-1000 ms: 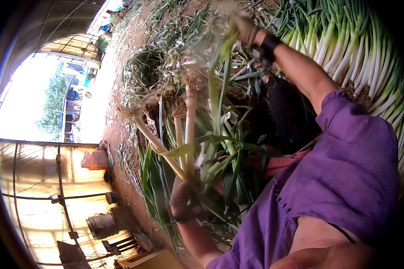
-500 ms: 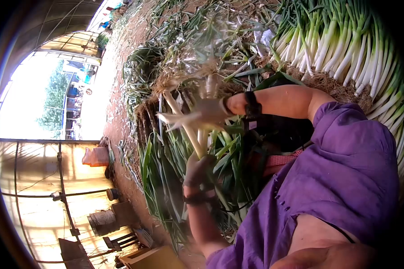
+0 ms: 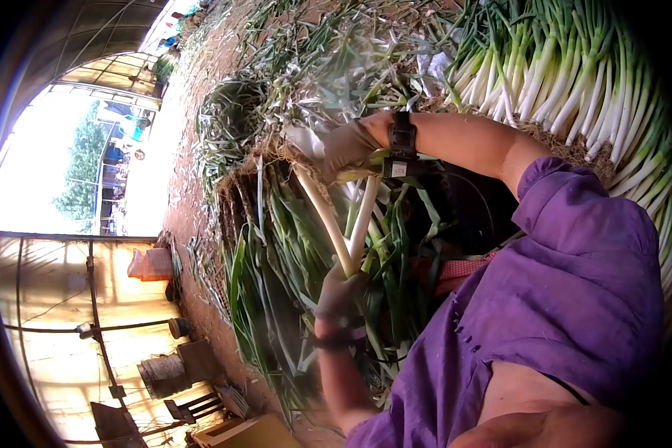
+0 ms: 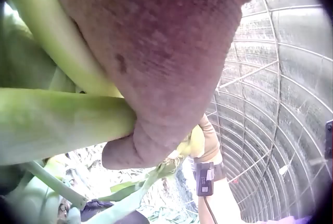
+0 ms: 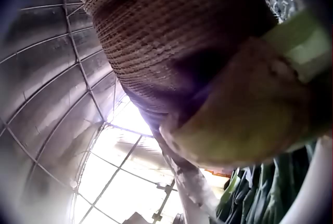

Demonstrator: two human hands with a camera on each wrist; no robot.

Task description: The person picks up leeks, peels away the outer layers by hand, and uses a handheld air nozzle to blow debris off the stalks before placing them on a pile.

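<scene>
My gloved left hand (image 3: 341, 293) grips long green onions, their white stems (image 3: 325, 213) pointing up with brown roots at the top. In the left wrist view, its thumb and fingers close round pale green stalks (image 4: 57, 122). My gloved right hand (image 3: 349, 149) is higher up, bent over the root end of one green onion; its yellow-coated thumb (image 5: 244, 115) presses against a pale green stalk (image 5: 304, 42) in the right wrist view. Its far fingers are hidden there. Below both hands lies a heap of untrimmed green onions (image 3: 276, 224), with dark green leaves and soil-covered roots.
Cleaned green onions (image 3: 567, 89) lie in a large pile at upper right, white ends together. Stripped leaves and peelings (image 3: 328, 67) litter the ground ahead. A translucent wall (image 3: 52, 299), a pinkish bag (image 3: 151, 265) and a box (image 3: 246, 433) are at the left.
My right hand has come back from the upper area, where it trailed leaf strips, down to the onions' root end. My left hand has shifted slightly right, still gripping the stalks.
</scene>
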